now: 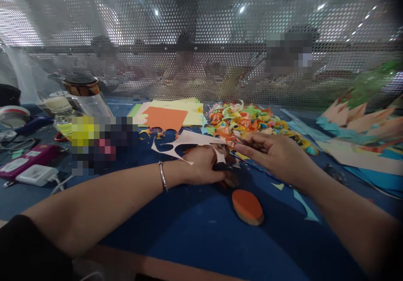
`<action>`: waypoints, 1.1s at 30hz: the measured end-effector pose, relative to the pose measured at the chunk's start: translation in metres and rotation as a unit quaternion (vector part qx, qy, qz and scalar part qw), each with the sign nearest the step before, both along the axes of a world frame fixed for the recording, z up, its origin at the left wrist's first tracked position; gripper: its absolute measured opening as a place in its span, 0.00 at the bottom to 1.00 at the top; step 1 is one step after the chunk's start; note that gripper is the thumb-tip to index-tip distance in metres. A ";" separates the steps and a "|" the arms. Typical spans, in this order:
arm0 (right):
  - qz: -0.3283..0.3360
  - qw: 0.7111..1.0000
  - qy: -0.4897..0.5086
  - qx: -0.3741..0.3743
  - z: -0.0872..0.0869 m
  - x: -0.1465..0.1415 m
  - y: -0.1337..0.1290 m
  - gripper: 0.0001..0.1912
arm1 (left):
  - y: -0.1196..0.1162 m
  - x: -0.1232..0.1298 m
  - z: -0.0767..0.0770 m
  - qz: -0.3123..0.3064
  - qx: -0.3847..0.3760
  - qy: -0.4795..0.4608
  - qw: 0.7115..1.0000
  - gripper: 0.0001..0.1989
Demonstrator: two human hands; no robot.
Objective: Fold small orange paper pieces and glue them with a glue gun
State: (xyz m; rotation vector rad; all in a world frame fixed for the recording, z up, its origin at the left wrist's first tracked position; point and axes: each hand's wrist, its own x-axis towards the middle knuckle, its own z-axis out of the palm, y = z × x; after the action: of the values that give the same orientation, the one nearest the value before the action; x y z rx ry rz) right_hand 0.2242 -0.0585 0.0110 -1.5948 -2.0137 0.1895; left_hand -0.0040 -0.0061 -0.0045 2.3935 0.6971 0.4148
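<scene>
My left hand [204, 165], with a silver bangle on the wrist, is at the middle of the blue table, its fingers curled over something dark that I cannot make out. A pale sheet with rounded cut-outs [192, 139] lies against the back of that hand. To the right, my right hand [264, 151] is closed, thumb against fingers, around a thin dark item that is too blurred to name. It is at the near edge of a heap of small colourful paper pieces [252, 119]. An oval block with an orange top [247, 206] rests nearer me.
Orange paper with cut-outs [166, 118] tops stacked coloured sheets behind. Jar [91, 100], bottle, magenta box [28, 161] and white charger [37, 175] stand left. Folded paper points [362, 119] and sheets lie right. A perforated metal screen [195, 71] rises behind, with people beyond.
</scene>
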 end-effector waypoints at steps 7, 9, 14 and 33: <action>-0.017 0.997 -0.060 -0.044 -0.002 -0.001 0.000 0.28 | -0.006 -0.007 0.009 -0.078 0.046 0.057 0.994 0.20; -0.013 0.995 -0.081 -0.058 -0.002 0.000 0.001 0.27 | -0.007 -0.008 0.012 -0.070 0.051 0.062 0.994 0.18; -0.002 0.989 -0.125 -0.082 -0.005 0.002 0.003 0.30 | -0.008 -0.009 0.012 -0.063 0.050 0.052 0.995 0.16; -0.039 0.950 -0.257 -0.170 -0.002 -0.004 -0.001 0.15 | -0.023 -0.007 0.032 -0.066 0.050 0.113 0.990 0.17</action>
State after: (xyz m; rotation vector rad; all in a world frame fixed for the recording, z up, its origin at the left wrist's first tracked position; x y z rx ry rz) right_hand 0.2205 -0.0599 0.0088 -2.1088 -2.3965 0.1007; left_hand -0.0109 -0.0295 0.0274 2.5911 0.6237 0.1280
